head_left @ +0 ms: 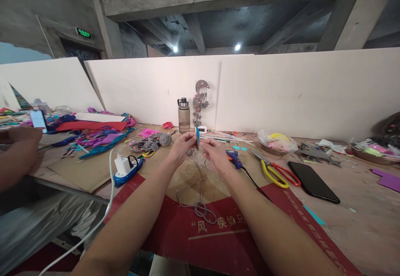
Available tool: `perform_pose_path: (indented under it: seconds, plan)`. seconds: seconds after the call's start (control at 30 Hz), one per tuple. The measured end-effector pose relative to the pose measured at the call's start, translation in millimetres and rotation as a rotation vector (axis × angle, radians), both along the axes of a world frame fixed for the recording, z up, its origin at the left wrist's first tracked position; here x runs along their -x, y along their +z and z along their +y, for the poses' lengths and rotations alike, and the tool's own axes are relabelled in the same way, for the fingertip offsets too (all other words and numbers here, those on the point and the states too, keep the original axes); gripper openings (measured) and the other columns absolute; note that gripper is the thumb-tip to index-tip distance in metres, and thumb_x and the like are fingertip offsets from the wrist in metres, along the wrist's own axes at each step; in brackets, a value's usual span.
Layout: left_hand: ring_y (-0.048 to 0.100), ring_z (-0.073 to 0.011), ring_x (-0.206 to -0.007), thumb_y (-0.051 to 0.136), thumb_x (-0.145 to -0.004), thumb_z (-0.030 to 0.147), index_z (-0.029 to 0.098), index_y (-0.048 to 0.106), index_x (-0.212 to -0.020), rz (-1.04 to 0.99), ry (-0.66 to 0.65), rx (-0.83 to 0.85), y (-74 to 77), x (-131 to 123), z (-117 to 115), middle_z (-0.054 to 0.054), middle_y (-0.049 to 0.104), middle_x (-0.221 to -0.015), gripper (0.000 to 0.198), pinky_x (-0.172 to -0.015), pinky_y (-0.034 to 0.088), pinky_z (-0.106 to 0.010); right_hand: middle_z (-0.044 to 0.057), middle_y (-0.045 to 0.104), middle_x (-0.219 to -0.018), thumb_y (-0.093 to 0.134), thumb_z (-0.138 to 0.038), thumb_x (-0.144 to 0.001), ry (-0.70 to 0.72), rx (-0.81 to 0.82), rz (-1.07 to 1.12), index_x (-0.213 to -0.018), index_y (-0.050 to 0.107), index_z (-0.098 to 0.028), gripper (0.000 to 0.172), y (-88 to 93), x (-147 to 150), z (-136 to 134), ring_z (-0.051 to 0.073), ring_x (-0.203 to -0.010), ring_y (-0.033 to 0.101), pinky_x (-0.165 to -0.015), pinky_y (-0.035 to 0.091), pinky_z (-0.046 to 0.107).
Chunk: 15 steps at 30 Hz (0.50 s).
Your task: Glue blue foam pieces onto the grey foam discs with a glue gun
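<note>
My left hand (183, 146) is closed on a small blue flat piece (198, 133), held upright and seen nearly edge-on. Close beside it, my right hand (213, 151) pinches, with a grey cord (204, 168) running down from its fingertips. The cord's loose coils lie on the red printed sheet (218, 242) below. Exactly how the cord meets the blue piece is hidden by the fingers. A blue glue gun (233, 158) lies just beyond my right wrist.
Right of my arms lie scissors (271, 172) with red and yellow handles and a black phone (313, 182). A bottle (184, 117) and a grey hanging ornament (201, 88) are at the back. A white charger (123, 164) with a cable sits left. Another person's hand (21, 149) is far left.
</note>
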<state>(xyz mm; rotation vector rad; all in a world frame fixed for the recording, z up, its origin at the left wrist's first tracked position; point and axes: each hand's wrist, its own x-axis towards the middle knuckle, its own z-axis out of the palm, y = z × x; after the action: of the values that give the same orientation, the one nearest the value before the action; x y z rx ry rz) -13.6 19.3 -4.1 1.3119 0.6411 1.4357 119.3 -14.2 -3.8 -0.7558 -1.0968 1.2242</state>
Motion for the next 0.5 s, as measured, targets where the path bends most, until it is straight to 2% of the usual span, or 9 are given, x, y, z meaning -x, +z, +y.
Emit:
perform_pose_path:
  seconds: [0.17, 0.3, 0.4, 0.5]
  plan:
    - [0.053, -0.01, -0.067, 0.084, -0.059, 0.044, 0.014, 0.063, -0.074, -0.028, -0.001, 0.005, -3.0, -9, -4, 0.0, 0.06, -0.075, 0.039, -0.06, 0.044, -0.022, -0.006, 0.048, -0.054, 0.072, -0.038, -0.057, -0.033, -0.079, -0.061, -0.063, 0.061, -0.019, 0.023, -3.2, -2, 4, 0.007, -0.049, 0.034, -0.047, 0.025, 0.025]
    - [0.053, -0.0097, -0.063, 0.086, -0.057, 0.04, 0.014, 0.063, -0.076, -0.105, -0.014, 0.05, -9.9, -18, -2, 0.0, 0.061, -0.072, 0.04, -0.059, 0.043, -0.022, -0.006, 0.048, -0.054, 0.071, -0.038, -0.059, -0.046, -0.104, -0.086, -0.064, 0.061, -0.019, 0.022, -6.5, -1, 8, 0.008, -0.048, 0.034, -0.048, 0.024, 0.025]
    - [0.053, -0.0097, -0.061, 0.085, -0.058, 0.036, 0.012, 0.063, -0.068, -0.124, -0.05, 0.081, -13.4, -22, -1, 0.0, 0.059, -0.065, 0.034, -0.062, 0.043, -0.023, -0.005, 0.05, -0.055, 0.071, -0.037, -0.059, -0.09, -0.104, -0.093, -0.065, 0.061, -0.019, 0.022, -8.5, -2, 12, 0.008, -0.049, 0.035, -0.048, 0.025, 0.025]
    - [0.057, -0.0126, -0.069, 0.081, -0.063, 0.034, 0.011, 0.067, -0.07, -0.141, -0.1, 0.09, -12.0, -24, -5, -0.005, 0.065, -0.072, 0.028, -0.069, 0.046, -0.026, -0.005, 0.052, -0.058, 0.071, -0.038, -0.06, -0.132, -0.106, -0.044, -0.068, 0.062, -0.018, 0.024, -10.8, -7, 18, 0.007, -0.05, 0.035, -0.048, 0.024, 0.024]
